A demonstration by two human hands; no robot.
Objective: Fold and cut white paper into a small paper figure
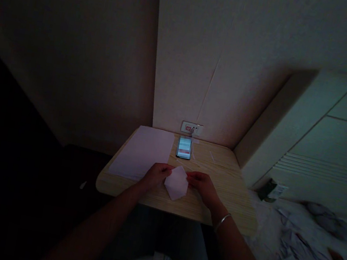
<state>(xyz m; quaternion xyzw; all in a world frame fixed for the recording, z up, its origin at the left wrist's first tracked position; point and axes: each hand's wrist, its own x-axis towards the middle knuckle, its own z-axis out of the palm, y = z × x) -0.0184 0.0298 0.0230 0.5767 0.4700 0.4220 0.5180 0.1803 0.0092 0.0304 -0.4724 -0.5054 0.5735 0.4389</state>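
A small folded piece of white paper [177,183] lies on the wooden table [232,197] near its front edge. My left hand [156,174] pinches the paper's left side with curled fingers. My right hand [202,184], with a metal bangle on the wrist, grips its right side. Both hands rest on the tabletop.
A stack of white sheets [145,152] lies at the table's left. A lit phone [184,147] leans at the back under a wall socket [191,128]. Right of the table is a bed [311,242] strewn with crumpled papers. The room is dim.
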